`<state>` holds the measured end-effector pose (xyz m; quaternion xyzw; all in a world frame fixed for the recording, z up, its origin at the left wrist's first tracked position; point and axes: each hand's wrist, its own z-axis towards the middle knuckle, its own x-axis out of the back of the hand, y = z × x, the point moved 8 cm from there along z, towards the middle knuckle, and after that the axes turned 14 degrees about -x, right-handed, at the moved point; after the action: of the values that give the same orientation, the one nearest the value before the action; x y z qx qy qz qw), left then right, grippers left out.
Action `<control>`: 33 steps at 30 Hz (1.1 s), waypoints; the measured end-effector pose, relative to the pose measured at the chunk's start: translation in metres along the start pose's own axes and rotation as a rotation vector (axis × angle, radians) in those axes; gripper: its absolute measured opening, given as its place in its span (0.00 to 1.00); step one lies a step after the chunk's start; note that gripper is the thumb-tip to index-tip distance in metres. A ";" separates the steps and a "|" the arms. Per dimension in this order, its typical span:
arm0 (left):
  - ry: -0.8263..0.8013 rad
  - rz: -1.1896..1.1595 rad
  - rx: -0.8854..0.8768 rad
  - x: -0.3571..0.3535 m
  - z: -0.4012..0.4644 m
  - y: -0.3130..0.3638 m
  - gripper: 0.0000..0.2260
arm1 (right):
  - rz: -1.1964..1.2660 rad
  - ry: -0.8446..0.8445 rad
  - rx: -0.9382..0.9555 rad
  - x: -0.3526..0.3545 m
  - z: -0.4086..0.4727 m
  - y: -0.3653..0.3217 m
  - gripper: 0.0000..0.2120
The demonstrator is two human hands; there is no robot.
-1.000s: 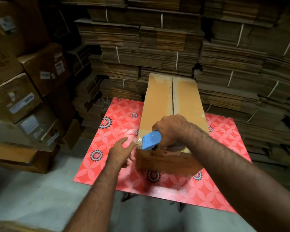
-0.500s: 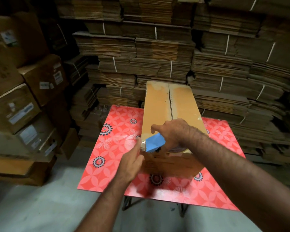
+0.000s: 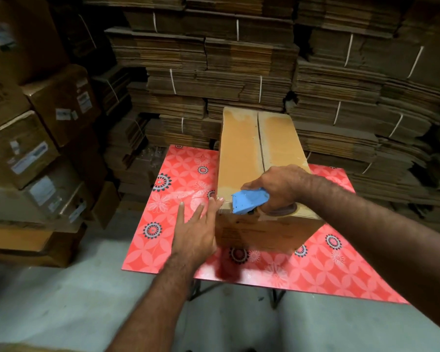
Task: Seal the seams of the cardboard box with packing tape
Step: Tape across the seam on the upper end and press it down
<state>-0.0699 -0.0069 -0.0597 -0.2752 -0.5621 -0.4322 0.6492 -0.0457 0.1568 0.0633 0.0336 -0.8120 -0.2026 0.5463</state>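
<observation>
A long brown cardboard box (image 3: 241, 148) lies on the red patterned table (image 3: 168, 224), its top flaps meeting in a centre seam (image 3: 261, 143). My right hand (image 3: 280, 186) grips a blue tape dispenser (image 3: 249, 200) with a brown tape roll on the box's near top edge. My left hand (image 3: 197, 224) lies with straight fingers against the box's near left corner, fingertips at the top edge beside the dispenser's blade.
Bundled stacks of flat cardboard (image 3: 239, 72) fill the wall behind the table. Sealed, labelled cartons (image 3: 23, 148) are piled on the left. Grey floor (image 3: 61, 301) shows below, and the table's dark legs (image 3: 274, 298) stick out under its near edge.
My left hand has moved in from the table to the box's near left corner and flattened against it. The right hand and dispenser have stayed at the near top edge.
</observation>
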 end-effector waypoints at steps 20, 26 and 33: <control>0.094 -0.086 -0.078 0.024 0.042 0.045 0.35 | -0.043 0.098 0.004 -0.013 -0.006 0.026 0.33; 0.031 0.007 -0.108 0.008 0.038 0.047 0.43 | -0.018 0.108 0.052 -0.013 -0.005 0.025 0.33; -0.013 0.033 -0.100 0.005 0.034 0.043 0.46 | 0.036 0.100 0.030 -0.034 -0.020 0.066 0.35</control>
<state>-0.0488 0.0407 -0.0420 -0.3192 -0.5395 -0.4472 0.6379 -0.0029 0.2202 0.0642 0.0372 -0.7870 -0.1785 0.5894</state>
